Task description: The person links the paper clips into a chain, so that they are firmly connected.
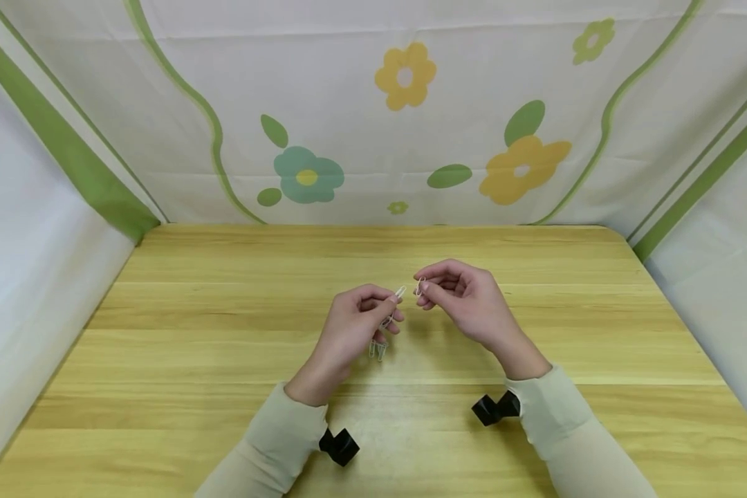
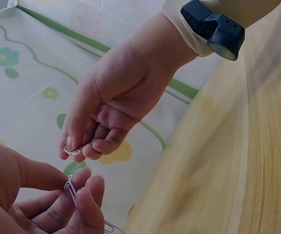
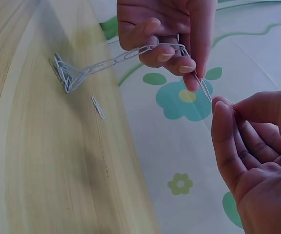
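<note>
My left hand (image 1: 355, 321) pinches the end clip of a paper clip chain (image 3: 113, 61) between thumb and forefinger. That clip's tip sticks out past the fingertips. From there the chain runs across the other fingers and down to a bunched heap of linked clips (image 3: 65, 75) on the table. Facing it, my right hand (image 1: 467, 301) pinches a single white paper clip (image 2: 71, 151) by thumb and forefinger. The two hands are close together above the table, fingertips apart by a small gap. One loose paper clip (image 3: 97, 107) lies on the wood beside the heap.
The light wooden table (image 1: 193, 332) spreads under both hands. A white curtain with printed flowers (image 1: 348, 90) hangs behind its far edge, and white cloth flanks both sides. Black wrist cameras sit on the left cuff (image 1: 342, 446) and right cuff (image 1: 494, 408).
</note>
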`<state>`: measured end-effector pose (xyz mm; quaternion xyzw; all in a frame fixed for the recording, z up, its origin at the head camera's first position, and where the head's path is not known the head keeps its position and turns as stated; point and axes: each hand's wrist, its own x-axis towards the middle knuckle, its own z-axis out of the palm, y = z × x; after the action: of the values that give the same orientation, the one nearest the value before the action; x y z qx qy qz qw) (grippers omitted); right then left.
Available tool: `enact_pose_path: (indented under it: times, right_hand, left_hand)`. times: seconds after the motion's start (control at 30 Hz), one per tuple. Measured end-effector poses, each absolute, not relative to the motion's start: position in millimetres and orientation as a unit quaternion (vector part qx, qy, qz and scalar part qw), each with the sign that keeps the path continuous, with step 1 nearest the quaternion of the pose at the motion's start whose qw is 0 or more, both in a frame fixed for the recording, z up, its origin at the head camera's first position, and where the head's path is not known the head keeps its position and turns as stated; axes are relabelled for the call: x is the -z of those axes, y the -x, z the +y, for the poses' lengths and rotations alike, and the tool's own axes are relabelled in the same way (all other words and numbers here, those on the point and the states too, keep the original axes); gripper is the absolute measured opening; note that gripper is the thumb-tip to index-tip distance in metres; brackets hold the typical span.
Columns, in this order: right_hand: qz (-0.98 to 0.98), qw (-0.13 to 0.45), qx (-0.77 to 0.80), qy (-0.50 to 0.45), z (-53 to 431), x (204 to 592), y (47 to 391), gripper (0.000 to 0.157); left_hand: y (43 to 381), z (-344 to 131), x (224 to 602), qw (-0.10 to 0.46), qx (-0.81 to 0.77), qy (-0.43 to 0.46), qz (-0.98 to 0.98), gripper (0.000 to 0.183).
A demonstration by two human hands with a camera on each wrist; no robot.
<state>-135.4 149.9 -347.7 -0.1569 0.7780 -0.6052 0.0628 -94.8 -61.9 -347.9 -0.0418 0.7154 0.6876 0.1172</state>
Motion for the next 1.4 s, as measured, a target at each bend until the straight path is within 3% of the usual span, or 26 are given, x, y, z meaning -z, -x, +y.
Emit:
enact_pose_path:
  times: [0.3,0.83,1.23,1.4]
  right_hand:
    - [0.821,-0.013,0.544,0.173,147.7,350.0,134.7,0.011]
    - [0.824,-0.146,0.462,0.296,140.5,357.9,135.3,0.012]
    - [0.847,-0.101,0.414,0.317,138.9,355.3,131.8,0.018]
    - [0.852,-0.053,0.433,0.289,141.4,354.0,132.9,0.020]
  left_hand:
    - [94.0,-59.3,342.9,0.119,-0.698,0.034,0.705,0.014]
    - [92.8,-58.1,344.4,0.110,-0.698,0.031,0.707,0.014]
    - [93.7,-63.3,348.4,0.103,-0.711,0.045,0.694,0.018]
    - [93.8,-67.0,352.4,0.112,-0.715,0.045,0.689,0.018]
